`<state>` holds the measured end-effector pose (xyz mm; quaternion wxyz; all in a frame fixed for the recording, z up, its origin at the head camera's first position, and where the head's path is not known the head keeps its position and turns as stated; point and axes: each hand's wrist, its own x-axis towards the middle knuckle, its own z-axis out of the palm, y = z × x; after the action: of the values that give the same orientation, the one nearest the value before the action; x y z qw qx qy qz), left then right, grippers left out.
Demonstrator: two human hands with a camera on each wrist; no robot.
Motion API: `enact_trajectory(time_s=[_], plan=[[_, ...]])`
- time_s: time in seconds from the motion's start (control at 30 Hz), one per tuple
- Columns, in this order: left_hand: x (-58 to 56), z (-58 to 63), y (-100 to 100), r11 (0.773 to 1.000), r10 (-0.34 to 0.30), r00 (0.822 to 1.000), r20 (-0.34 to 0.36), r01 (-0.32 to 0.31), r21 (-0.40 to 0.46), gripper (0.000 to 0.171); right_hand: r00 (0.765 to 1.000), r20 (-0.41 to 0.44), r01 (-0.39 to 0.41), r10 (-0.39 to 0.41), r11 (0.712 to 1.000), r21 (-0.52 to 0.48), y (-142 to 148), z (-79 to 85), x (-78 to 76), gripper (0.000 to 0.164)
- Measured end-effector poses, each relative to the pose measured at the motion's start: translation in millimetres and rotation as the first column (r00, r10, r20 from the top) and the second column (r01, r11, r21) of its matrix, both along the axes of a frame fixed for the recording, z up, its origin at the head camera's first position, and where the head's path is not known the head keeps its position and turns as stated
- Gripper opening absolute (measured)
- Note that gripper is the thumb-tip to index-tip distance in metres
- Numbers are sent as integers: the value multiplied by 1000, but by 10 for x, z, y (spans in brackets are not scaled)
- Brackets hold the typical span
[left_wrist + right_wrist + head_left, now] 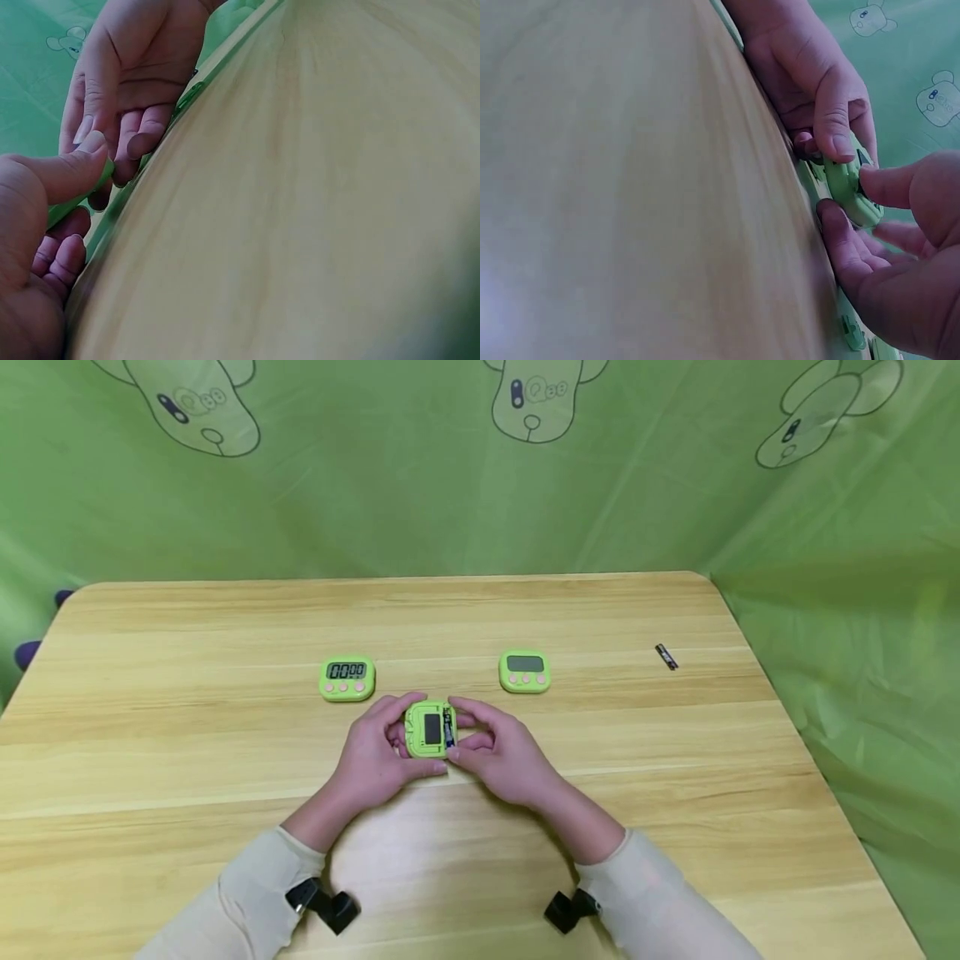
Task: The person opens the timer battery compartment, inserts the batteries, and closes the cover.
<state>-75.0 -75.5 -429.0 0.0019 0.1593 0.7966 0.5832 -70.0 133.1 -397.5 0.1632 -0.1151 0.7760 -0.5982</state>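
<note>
Between both hands, over the middle of the table, is a green digital timer [426, 731] with its back facing up. Its battery slot is uncovered, and a dark AAA battery [448, 727] lies in it along the right side. My left hand [378, 752] grips the timer from the left, thumb along the near edge and fingers around the far side. My right hand [506, 756] holds the right side, index finger at the far corner. In the right wrist view, the right thumb [889, 185] presses at the battery slot. The fingers beneath the timer are partly hidden.
A second green timer [347, 678] reading 00:00 lies just beyond the left hand. Another timer [525, 672] with a blank screen lies beyond the right hand. Far right on the wooden table [750, 793] is a loose battery [666, 657]. A green curtain [420, 502] hangs behind.
</note>
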Motion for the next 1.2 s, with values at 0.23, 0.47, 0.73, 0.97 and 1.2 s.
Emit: enact_trajectory(time_s=[0.23, 0.47, 0.73, 0.97, 1.2], plan=[[0, 5, 11, 1000, 11, 999, 32, -11, 6, 91, 1000, -2, 3, -3, 1000, -7, -15, -15, -31, 60], [-2, 11, 5, 999, 1, 999, 39, -2, 34, 91, 998, 8, 68, -68, 998, -13, -63, -14, -33, 56], [0, -19, -9, 999, -5, 1000, 11, 5, 35, 90, 981, 89, 179, -174, 983, -50, -111, -16, -39, 56], [-5, -16, -3, 1000, 4, 1000, -11, -4, -5, 87, 967, 117, 237, -228, 969, -74, -151, -12, -52, 53], [-4, -22, -4, 1000, 1, 1000, 5, -1, -16, 86, 971, 108, 219, -214, 975, -35, -119, 22, -32, 48]])
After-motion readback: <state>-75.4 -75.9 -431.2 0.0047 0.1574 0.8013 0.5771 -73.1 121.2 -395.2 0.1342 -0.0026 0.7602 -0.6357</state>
